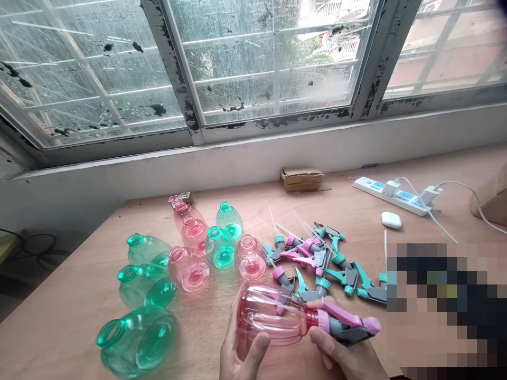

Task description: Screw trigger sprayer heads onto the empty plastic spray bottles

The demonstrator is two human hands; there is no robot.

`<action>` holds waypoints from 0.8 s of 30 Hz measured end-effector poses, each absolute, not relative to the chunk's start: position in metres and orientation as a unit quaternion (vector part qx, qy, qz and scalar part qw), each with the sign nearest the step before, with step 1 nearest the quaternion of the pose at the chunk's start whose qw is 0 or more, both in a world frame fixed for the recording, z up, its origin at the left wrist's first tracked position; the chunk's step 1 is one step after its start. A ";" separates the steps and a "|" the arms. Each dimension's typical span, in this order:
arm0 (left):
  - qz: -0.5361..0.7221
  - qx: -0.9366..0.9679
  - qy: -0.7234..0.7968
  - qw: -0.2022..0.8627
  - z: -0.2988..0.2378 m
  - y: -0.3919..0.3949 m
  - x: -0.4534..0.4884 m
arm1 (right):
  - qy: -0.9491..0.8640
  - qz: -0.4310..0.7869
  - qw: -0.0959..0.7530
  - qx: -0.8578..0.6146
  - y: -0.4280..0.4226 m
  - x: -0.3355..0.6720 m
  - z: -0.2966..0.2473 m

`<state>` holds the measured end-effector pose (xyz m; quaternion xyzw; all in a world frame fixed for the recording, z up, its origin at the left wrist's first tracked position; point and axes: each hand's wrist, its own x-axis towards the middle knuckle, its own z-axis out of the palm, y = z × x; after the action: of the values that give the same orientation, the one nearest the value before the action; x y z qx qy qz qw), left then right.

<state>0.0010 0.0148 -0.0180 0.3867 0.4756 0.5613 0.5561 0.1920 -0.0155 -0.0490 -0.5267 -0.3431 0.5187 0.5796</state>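
A clear pink spray bottle (273,316) lies sideways between my hands, low in the view. Its base end rests in my left hand (247,351), thumb in front and fingers wrapped behind. At the neck, my right hand (336,345) grips around the pink collar of the spray head (348,322), which has a pink trigger and grey body. The spray head sits on the bottle's neck; whether it is fully tight I cannot tell. Just beyond the bottle lies a heap of loose spray heads (317,258) in pink, teal and grey, with thin clear tubes.
Open green bottles (138,338) and pink bottles (189,269) stand at the left and middle of the wooden table (71,311). At the back are a cardboard box (301,180), a power strip (390,195) with cables and a white case (391,220). A pixelated patch covers the right.
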 end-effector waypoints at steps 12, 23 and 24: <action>0.585 0.377 0.412 0.589 -0.017 0.005 0.009 | -0.310 0.525 0.602 -0.516 -0.016 0.192 -0.050; 0.586 0.410 0.454 0.531 -0.035 0.013 0.008 | -0.276 0.529 0.651 -0.469 -0.011 0.186 -0.047; 0.585 0.413 0.458 0.527 -0.037 0.012 0.009 | -0.274 0.530 0.654 -0.465 -0.011 0.186 -0.046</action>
<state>0.0087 0.0125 -0.0370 0.4135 0.4576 0.5849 0.5268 0.1856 -0.0107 -0.0463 -0.4647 -0.2744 0.5301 0.6539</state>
